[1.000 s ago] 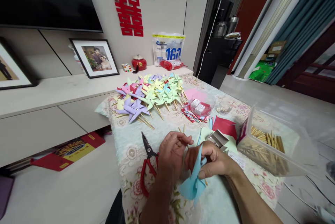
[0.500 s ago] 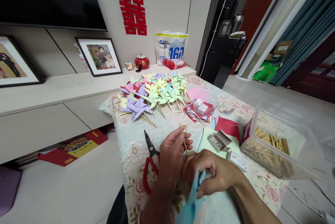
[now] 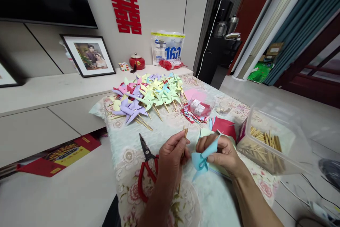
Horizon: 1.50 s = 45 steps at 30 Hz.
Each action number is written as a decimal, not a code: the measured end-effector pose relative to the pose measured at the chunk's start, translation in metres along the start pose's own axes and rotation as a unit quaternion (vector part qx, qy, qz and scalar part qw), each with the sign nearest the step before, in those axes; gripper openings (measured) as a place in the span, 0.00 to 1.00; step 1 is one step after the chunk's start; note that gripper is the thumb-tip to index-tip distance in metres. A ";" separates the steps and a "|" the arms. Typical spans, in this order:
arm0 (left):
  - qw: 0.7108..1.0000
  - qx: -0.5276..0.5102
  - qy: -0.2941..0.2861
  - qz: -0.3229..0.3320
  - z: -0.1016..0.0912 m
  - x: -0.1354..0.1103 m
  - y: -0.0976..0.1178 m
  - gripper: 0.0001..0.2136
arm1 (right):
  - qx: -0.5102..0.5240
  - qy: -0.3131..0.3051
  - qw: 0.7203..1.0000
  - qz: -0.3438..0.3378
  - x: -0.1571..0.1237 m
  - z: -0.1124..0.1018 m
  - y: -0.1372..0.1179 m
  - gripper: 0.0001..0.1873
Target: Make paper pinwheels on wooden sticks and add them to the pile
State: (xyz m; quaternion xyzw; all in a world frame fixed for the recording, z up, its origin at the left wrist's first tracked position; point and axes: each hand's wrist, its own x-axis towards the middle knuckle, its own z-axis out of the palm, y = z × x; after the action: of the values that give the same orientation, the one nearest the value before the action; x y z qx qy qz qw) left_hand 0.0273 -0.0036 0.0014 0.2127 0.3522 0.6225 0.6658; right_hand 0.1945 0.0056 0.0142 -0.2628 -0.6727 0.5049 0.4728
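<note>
- Blue paper [image 3: 201, 160], pinched in the right hand [image 3: 223, 153], has risen and drawn away from the left hand [image 3: 173, 149] since the earlier frame.
- Right grip: thumb and fingers closed on the folded paper, which I see above the tablecloth [image 3: 212, 195], between both hands.
- Left grip: fingers closed on thin sticks [image 3: 186, 133]; I cannot tell how many.
- Surroundings: red-handled scissors [image 3: 149, 158] beside the left forearm; pinwheels [image 3: 156, 94] piled beyond; clear box [image 3: 242, 129] of sticks at right.

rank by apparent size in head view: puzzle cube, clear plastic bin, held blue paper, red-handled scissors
clear plastic bin
red-handled scissors and held blue paper, too alike to rank
puzzle cube
</note>
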 end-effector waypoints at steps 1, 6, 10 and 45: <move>1.000 0.007 -0.007 0.004 0.000 -0.001 -0.001 0.18 | 0.022 0.007 1.000 0.005 0.001 0.001 -0.001 0.10; 0.999 0.037 -0.031 0.011 -0.002 -0.002 -0.004 0.15 | 0.020 0.037 0.999 0.013 -0.001 0.000 -0.002 0.07; 0.998 0.051 -0.045 0.016 -0.003 -0.003 -0.004 0.14 | -0.010 0.032 0.999 -0.013 0.001 0.001 -0.001 0.05; 0.952 0.168 -0.091 0.240 0.009 -0.016 -0.009 0.09 | -0.128 0.113 0.975 -0.140 0.009 0.002 -0.003 0.04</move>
State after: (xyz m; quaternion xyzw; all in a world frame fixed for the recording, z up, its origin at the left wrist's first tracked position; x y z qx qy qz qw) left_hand 0.0409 -0.0191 0.0041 0.4553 0.3281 0.6741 0.4802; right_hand 0.1889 0.0109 0.0205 -0.2800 -0.7040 0.3102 0.5743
